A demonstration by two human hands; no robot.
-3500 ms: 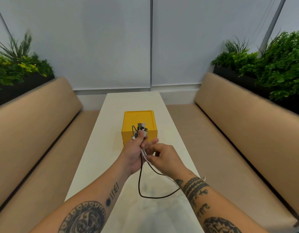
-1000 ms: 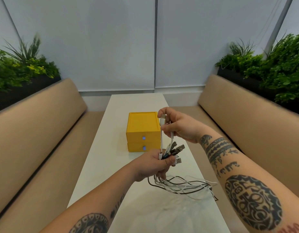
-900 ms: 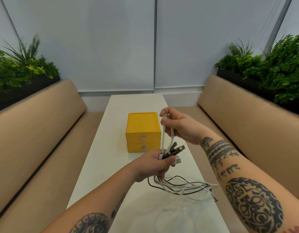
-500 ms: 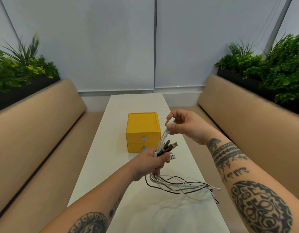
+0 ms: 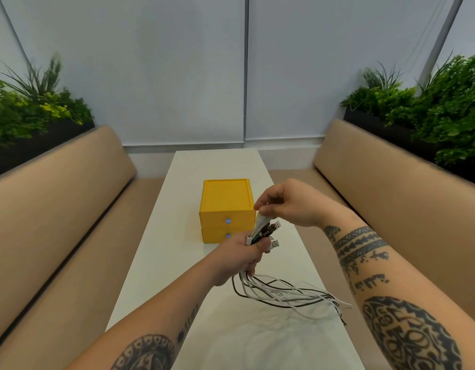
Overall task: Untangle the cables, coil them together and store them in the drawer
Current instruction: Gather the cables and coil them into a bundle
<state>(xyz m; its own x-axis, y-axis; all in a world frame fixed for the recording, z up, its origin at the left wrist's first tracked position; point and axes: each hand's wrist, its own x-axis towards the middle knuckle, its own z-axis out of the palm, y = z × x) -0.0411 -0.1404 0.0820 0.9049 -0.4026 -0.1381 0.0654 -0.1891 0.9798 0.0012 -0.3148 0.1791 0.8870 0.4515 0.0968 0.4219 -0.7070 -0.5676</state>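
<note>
A yellow box stands on the long white surface. It has two drawers, one above the other, both shut, and each shows a small blue knob on the side facing the person.

Just in front of the box, near its right front corner, the left hand is held above the surface. Its grip is a closed fist around a bundle of cables, some white and some black. The plugs stick out of the top of the fist and fan to the right, close before the box's front; a few show bare metal ends. Below the fist the loose lengths hang down and trail over the surface, away from the box and toward the person's right. The farthest ends reach the surface's right edge.

The right hand is just right of the box, about level with its upper drawer and above the left hand. Its grip pinches the end of a white cable that rises from the bundle, thumb and forefinger closed on it. The fingertips overlap the box's right front corner from here, and I cannot tell whether they touch it.

A tan left bench and a tan right bench run along either side of the box, with plants behind their backs. Pale wall panels stand beyond the box.
</note>
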